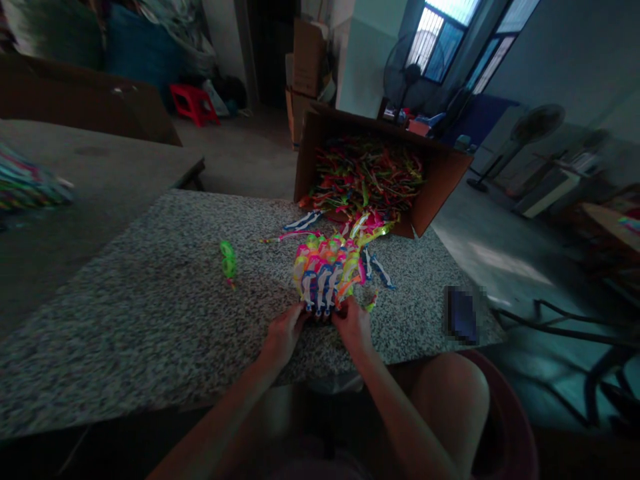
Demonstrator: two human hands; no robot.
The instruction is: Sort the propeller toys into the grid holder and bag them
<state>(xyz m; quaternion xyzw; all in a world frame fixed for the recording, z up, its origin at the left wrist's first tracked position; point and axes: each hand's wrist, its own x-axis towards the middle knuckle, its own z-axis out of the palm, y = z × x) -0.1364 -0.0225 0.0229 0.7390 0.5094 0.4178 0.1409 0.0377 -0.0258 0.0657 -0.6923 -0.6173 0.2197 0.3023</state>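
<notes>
A bundle of slim, bright plastic pieces in blue, white, pink, yellow and orange lies on the speckled stone tabletop in front of me. My left hand is closed at its near left corner. At the near right corner my right hand grips the same bundle, thumb and fingers drawn together. The fingertips are partly hidden, and I cannot make out exactly what kind of pieces these are. Loose blue-and-white pieces lie just right of the bundle. Left of it is a bright green piece.
Behind the bundle, a cardboard box lies on its side, full of similar pieces spilling toward me. A blurred dark object is at the table's right edge. Another table stands left, and a red stool on the floor beyond.
</notes>
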